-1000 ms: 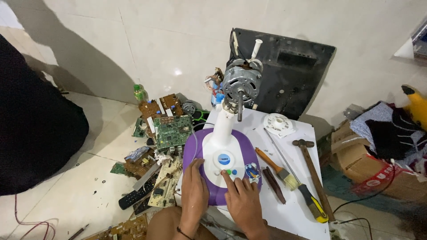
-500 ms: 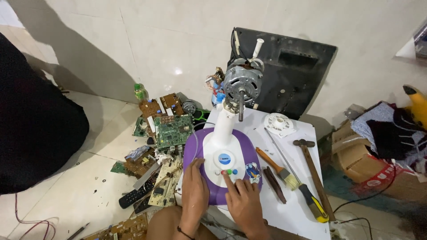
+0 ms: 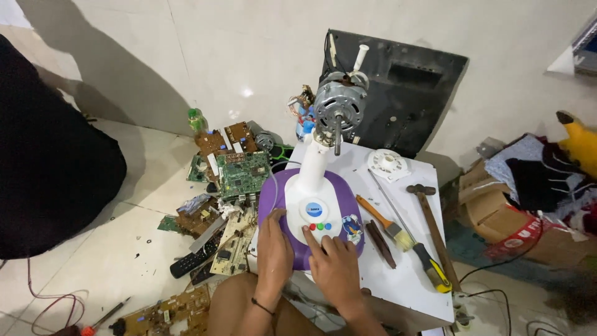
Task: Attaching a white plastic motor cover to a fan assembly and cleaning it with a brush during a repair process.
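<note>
You are working at a white bench point(image 3: 407, 274) set against a tiled wall, with a dark flat panel point(image 3: 404, 93) leaning behind it. On the bench, right in front of you, the fan stand point(image 3: 311, 205) is standing upright: purple base, white control panel and neck, and the bare motor point(image 3: 339, 109) at the top with its shaft pointing toward you.

Your left hand point(image 3: 273, 255) is lying flat on the left edge of the purple base, fingers spread and pressing down, gripping nothing. Your right hand point(image 3: 336, 267) is resting on the front of the base, fingers loosely open, with the forefinger reaching up to the row of coloured buttons point(image 3: 320, 226); whether it is pressing one or only touching beside it, I cannot tell.

To do this well, I would judge you should be keeping the left palm bearing down so the top-heavy stand is not rocking, and pressing one button squarely with the fingertip alone.

To your right, just beside the base, a paintbrush point(image 3: 388, 223), a hammer point(image 3: 432, 227) and a screwdriver point(image 3: 429, 267) are lying. Left of the bench, circuit boards point(image 3: 239, 174) are piled on the floor
</note>
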